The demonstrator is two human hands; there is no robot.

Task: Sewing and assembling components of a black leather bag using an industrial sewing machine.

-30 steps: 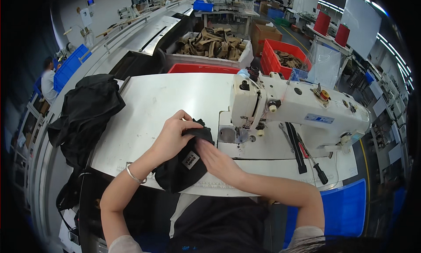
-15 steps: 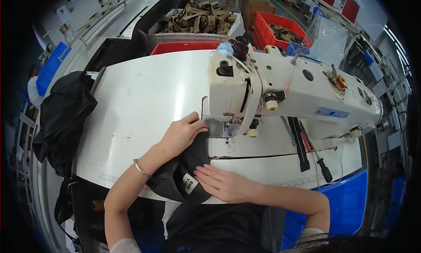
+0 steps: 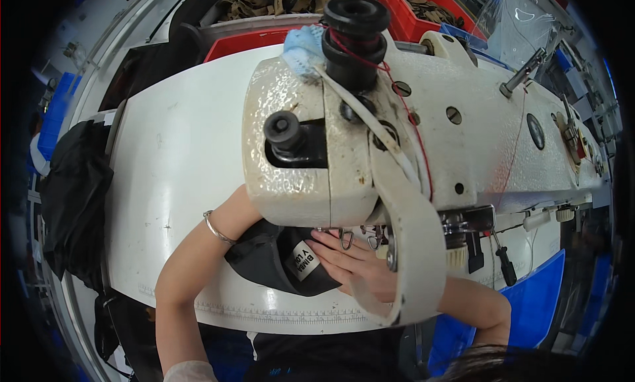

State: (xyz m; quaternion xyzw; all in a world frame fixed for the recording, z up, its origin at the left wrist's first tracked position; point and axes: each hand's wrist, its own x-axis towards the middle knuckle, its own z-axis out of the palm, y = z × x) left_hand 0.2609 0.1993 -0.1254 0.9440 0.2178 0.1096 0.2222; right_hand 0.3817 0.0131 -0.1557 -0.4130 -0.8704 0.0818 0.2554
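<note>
A white sewing machine [image 3: 291, 183] fills the middle of the view, its head large and close. Beneath it lies a dark grey fabric piece [image 3: 258, 256], folded open, with a white label [image 3: 304, 261] inside. My left hand [image 3: 246, 209] reaches behind the machine head, so its fingers are hidden; a silver bangle [image 3: 217, 228] circles the wrist. My right hand [image 3: 357, 266] rests on the fabric's right side beside the label, fingers stretched out. Machine parts partly cover that hand. The needle area is out of sight.
Black cloth [image 3: 76, 190] hangs over the table's left edge. On the right lies a screwdriver [image 3: 506, 266], above a blue bin [image 3: 539, 302]. Behind the white table [image 3: 172, 144] stand a red crate [image 3: 403, 18] and a container of brown strips [image 3: 278, 1].
The view has come closer to the machine, whose head now hides my left hand. My hands and the fabric stay together, with my right fingers still flat beside the label.
</note>
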